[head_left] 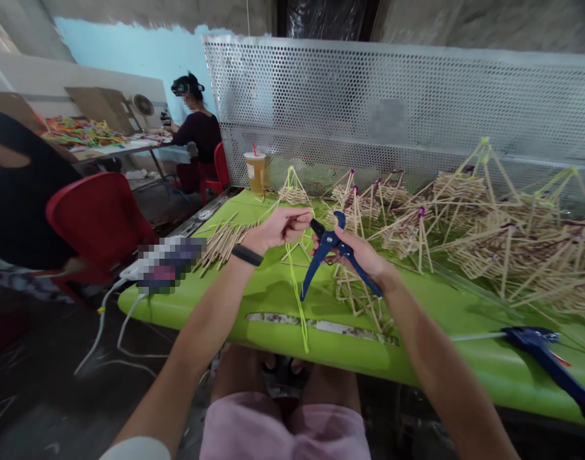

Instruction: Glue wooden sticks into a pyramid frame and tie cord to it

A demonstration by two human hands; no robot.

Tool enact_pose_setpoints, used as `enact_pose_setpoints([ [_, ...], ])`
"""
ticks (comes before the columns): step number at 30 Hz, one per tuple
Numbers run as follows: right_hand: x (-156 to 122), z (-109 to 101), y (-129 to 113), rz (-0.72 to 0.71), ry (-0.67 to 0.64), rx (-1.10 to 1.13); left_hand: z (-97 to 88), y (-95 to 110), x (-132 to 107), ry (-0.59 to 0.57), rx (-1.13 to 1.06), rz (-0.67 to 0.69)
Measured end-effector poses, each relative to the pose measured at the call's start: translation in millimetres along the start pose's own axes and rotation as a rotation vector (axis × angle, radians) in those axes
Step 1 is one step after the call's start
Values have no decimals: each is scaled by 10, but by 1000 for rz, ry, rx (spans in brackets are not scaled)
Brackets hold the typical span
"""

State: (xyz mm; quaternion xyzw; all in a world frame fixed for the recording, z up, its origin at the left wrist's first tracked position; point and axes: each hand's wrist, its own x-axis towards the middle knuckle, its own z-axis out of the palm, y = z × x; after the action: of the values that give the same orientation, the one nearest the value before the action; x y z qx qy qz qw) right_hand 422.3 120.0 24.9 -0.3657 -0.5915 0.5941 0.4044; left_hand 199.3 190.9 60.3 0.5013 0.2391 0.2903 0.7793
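My left hand [278, 229] is closed in a pinch on a thin yellow-green cord [299, 300] that hangs down past the front edge of the green table [254, 300]. My right hand [357, 250] grips blue-handled cutting pliers [327, 250], with their dark jaws up against the cord right beside my left fingers. Under my hands lie flat frames of wooden sticks [357, 294]. A black band sits on my left wrist.
Many stick pyramids [465, 211] crowd the table's back and right. Loose sticks [223, 243] lie at the left, a drink cup [255, 171] behind them. A blue glue gun [544, 351] rests at the right front. Red chairs [98, 217] and another seated person [197, 131] are to the left.
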Motion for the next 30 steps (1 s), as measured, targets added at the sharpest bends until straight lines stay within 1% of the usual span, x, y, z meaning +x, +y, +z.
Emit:
enact_pose_setpoints([
  [4, 54, 13, 80, -39, 1, -22, 18, 43, -45, 34, 15, -12],
  [8, 113, 86, 138, -107, 50, -22, -2, 37, -46, 37, 13, 4],
  [12, 140, 132, 145, -165, 110, -44, -20, 16, -23, 39, -1, 30],
  [17, 144, 134, 143, -186, 159, -88, 29, 3, -8, 39, 4, 20],
  [19, 143, 131, 148, -180, 154, -89, 46, 6, -13, 33, 9, 22],
  [22, 127, 119, 136, -154, 104, -90, 36, 15, -21, 28, -6, 44],
  [25, 94, 98, 96, -135, 61, -105, 0, 20, -15, 53, -23, 58],
  [27, 77, 87, 75, -137, 65, -115, -18, 19, -7, 56, -21, 46],
  [30, 75, 82, 71, -141, 85, -122, -18, 19, -12, 17, 9, -5],
])
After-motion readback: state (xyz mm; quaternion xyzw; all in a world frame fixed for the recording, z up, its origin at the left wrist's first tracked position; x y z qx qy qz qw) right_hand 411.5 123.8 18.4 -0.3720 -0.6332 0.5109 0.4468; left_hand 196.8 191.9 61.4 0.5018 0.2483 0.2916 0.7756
